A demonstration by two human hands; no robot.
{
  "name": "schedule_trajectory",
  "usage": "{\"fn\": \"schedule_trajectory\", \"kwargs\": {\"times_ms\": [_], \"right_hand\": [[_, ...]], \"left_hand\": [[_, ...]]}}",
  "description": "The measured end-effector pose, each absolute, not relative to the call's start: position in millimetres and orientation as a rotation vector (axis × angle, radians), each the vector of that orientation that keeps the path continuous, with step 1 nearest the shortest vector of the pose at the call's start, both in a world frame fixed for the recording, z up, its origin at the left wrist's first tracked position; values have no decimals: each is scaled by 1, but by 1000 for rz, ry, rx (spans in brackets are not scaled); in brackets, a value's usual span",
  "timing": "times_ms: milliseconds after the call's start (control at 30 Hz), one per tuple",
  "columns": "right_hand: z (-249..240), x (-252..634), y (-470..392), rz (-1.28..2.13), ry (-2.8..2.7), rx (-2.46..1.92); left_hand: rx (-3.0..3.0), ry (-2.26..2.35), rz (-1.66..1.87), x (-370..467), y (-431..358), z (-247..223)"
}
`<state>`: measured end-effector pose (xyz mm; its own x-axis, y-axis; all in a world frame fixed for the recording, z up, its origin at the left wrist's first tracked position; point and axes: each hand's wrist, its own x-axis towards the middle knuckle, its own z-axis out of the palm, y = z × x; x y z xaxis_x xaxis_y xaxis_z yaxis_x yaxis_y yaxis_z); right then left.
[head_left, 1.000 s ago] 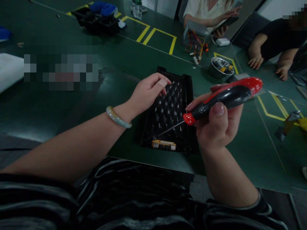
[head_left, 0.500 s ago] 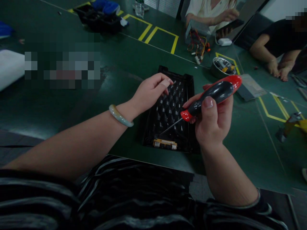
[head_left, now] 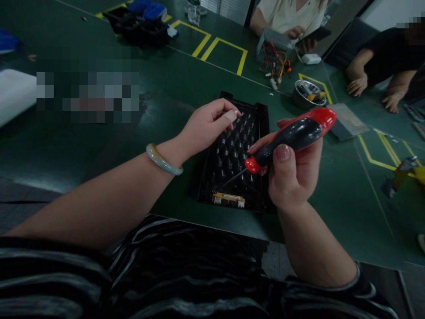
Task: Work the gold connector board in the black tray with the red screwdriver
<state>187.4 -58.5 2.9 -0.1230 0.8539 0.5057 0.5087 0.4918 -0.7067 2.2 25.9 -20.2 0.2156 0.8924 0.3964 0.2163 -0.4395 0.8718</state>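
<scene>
The screwdriver [head_left: 295, 138] has a fat, shiny red and black handle. It tilts, with its handle up in the right hand [head_left: 295, 177] and its thin rod pointing down and left. The black panel [head_left: 236, 148] lies flat on the bench [head_left: 172, 88], bumpy in the middle. The small orange board [head_left: 229, 197] sits at its near end, close to the rod's tip.

We wear black clothing [head_left: 186, 266] streaked with wavy, pale grey lines, its left sleeve [head_left: 49, 270] and right sleeve [head_left: 345, 297] short enough to bare our forearms. A smooth, round bangle [head_left: 164, 164] (pale grey-green, turning brownish along one stretch) rings our left wrist [head_left: 173, 148].
</scene>
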Motion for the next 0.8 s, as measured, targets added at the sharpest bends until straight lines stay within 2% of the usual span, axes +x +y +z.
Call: {"fn": "schedule_trajectory", "kwargs": {"times_ms": [100,333,500,800], "right_hand": [[3,189,-60,453,-1800,-1179],[17,194,-67,651,-1867,-948],[17,193,-63,792,-1865,-543],[17,181,-62,778,-1735,-407]], "left_hand": [[1797,1031,1221,0,26,-17],[1833,1025,1107,2,25,-17],[1913,1056,1103,3,28,-26],[1963,1060,1071,6,30,-34]]}}
